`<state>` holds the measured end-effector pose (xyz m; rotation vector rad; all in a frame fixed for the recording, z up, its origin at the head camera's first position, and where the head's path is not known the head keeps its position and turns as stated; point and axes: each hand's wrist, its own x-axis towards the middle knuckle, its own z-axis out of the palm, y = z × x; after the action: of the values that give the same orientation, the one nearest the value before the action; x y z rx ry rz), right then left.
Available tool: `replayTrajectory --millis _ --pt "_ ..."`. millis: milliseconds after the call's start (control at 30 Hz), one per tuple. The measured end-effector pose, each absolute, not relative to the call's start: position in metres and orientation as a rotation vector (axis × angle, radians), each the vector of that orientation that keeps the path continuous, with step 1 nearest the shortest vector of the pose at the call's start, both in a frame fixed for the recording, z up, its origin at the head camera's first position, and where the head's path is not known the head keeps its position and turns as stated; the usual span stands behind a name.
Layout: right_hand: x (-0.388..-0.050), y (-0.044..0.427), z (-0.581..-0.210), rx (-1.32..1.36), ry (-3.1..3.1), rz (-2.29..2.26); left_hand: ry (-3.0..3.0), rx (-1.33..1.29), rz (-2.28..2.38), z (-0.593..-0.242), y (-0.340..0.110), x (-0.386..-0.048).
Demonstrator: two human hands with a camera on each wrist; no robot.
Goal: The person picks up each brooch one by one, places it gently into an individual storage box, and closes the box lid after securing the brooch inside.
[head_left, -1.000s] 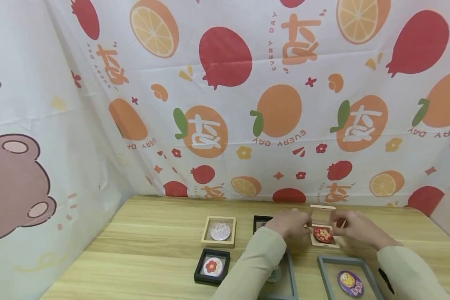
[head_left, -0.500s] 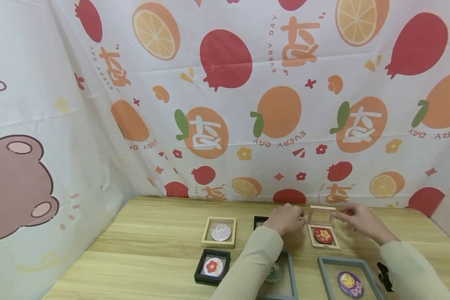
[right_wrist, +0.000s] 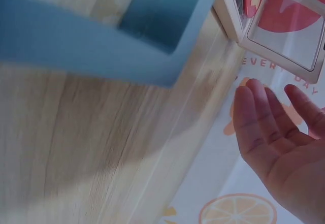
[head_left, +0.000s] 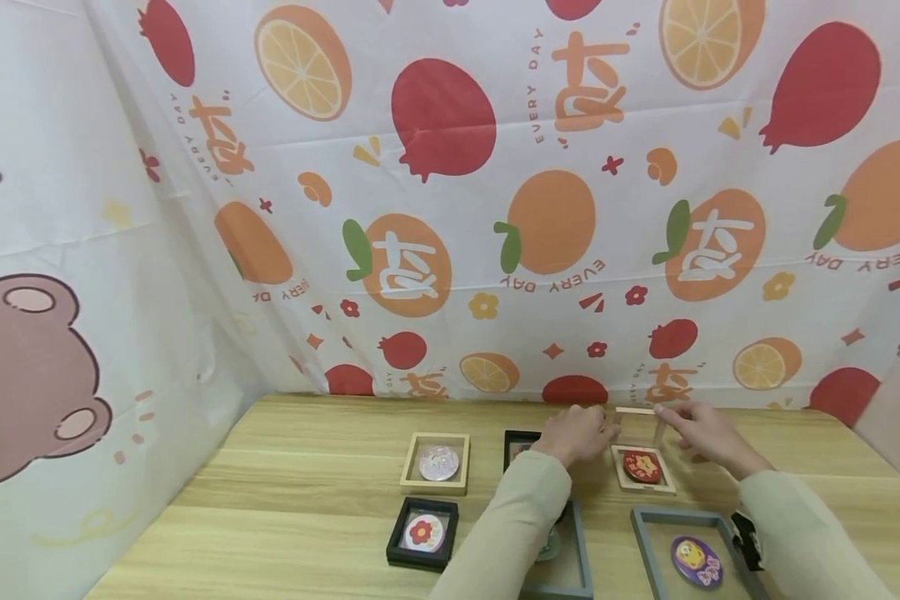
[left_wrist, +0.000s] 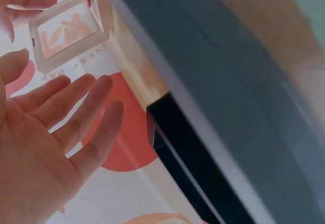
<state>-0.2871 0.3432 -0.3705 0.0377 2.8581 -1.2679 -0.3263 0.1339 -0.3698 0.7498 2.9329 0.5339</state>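
A small cream-framed display case [head_left: 642,469] stands unfolded on the table, its clear lid [head_left: 639,428] raised upright at the back. A round red badge [head_left: 641,467] with a yellow star figure lies in its base. My right hand [head_left: 708,433] is at the lid's upper right corner, fingertips against or very near its edge; the right wrist view shows the fingers [right_wrist: 271,117] fairly straight. Just left of the lid is my left hand [head_left: 573,433], fingers spread and loosely bent in the left wrist view, holding nothing. Whether it touches the lid's left edge, I cannot tell.
A black case [head_left: 519,442] is partly hidden behind my left hand. Left of it stand a light wooden case [head_left: 435,487] with a pale badge and a black case [head_left: 397,550] with a flower badge. Grey frames [head_left: 645,546] [head_left: 585,558] lie nearer, one partly under my left sleeve.
My right hand has moved from beside the red badge up to the lid's top right corner. My left hand has drawn slightly back from the case. The lid stays upright.
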Motion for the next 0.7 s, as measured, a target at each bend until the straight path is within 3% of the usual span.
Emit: replayTrajectory --millis 700 --pt "-0.292 0.323 -0.383 0.117 2.82 -1.298 2.819 0.715 0.758 -0.374 0.146 -0.329"
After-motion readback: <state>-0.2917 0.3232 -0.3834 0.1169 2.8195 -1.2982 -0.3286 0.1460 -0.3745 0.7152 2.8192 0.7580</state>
